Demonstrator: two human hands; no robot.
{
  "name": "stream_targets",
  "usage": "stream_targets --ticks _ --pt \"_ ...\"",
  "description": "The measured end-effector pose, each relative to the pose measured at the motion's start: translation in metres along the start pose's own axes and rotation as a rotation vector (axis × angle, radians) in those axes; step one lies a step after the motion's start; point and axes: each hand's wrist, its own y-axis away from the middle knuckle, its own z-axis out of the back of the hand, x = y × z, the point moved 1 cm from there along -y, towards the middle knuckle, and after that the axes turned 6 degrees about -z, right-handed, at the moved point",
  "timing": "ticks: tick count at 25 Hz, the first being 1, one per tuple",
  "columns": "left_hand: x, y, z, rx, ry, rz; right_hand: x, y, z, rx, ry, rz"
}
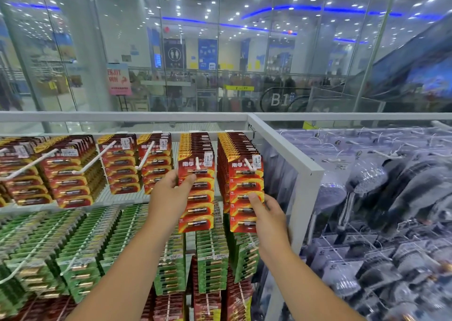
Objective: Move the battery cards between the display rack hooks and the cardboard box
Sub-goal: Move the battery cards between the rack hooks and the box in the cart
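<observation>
Battery cards (197,186), red and yellow, hang in packed rows on the white rack hooks (250,165) of the top tier. Both bare forearms reach up and forward from below. The left hand (168,193) pinches the front card's left edge, thumb across its face. The right hand (267,219) grips the neighbouring front card (245,188) low on its right side, thumb pressed on the front.

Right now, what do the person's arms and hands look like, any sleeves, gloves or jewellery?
Both forearms are bare as far as the frame shows: no sleeves in view. The left hand and right hand wear no gloves, and no rings, watch or bracelet show. Nails look short and unpainted.
</observation>
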Motion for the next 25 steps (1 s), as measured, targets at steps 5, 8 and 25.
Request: stream_targets --ticks 5,8,25 --pt "0.013 -0.017 0.000 -0.007 -0.080 -0.055 0.000 -0.022 -0.009 -0.094 0.001 -0.007" --pt "0.026 -0.019 0.003 0.000 -0.136 -0.051 -0.005 -0.027 -0.010 -0.086 0.029 -0.010" --pt "0.132 0.173 -0.057 0.392 -0.128 0.175 -0.116 0.114 0.166 -0.066 0.304 -0.304"
